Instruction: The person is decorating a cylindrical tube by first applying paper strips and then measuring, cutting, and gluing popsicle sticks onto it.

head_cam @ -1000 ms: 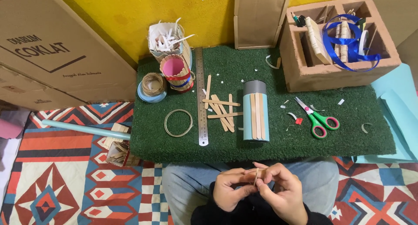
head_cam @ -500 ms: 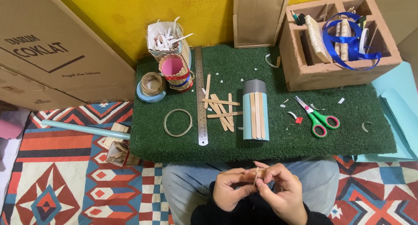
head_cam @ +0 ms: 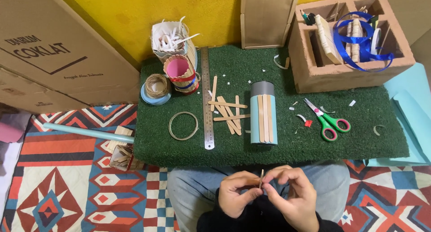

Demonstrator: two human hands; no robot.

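My left hand (head_cam: 238, 192) and my right hand (head_cam: 294, 194) meet over my lap at the bottom of the head view. Together they pinch a thin wooden craft stick (head_cam: 261, 178), held upright between the fingertips. Ahead on the green turf mat (head_cam: 359, 142) lies a light-blue can (head_cam: 263, 113) on its side, with wooden sticks stuck along it. Left of it is a loose pile of craft sticks (head_cam: 228, 111).
A steel ruler (head_cam: 207, 97), a wire ring (head_cam: 183, 125), a twine spool (head_cam: 156, 85), a stick-clad pink cup (head_cam: 181, 73) and a cup of paper shreds (head_cam: 168, 39) sit left. Green scissors (head_cam: 327, 120) lie right. A compartment box (head_cam: 350, 39) with blue ribbon stands at back right.
The stick has turned more upright between my fingertips. Both hands stay over my lap; nothing on the mat has moved.
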